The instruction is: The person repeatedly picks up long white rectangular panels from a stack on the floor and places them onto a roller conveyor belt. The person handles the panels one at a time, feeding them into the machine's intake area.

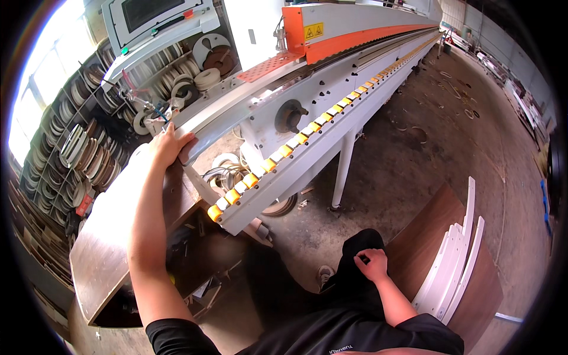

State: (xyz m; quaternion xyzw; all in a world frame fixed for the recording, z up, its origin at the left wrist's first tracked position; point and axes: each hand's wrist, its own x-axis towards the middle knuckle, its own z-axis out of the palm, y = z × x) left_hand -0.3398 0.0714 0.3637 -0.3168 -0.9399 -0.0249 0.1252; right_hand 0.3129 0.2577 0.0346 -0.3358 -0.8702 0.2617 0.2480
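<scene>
Black shirt, brown worktable, workshop floor

We see a yellow rectangular warning label with two black triangular symbols side by side on the upper housing of the long white-and-orange metal machine. We also find small white lettering on the black short-sleeved shirt, while any print on the red rectangular tag beside the stacked coils is too small for us to read.
</scene>
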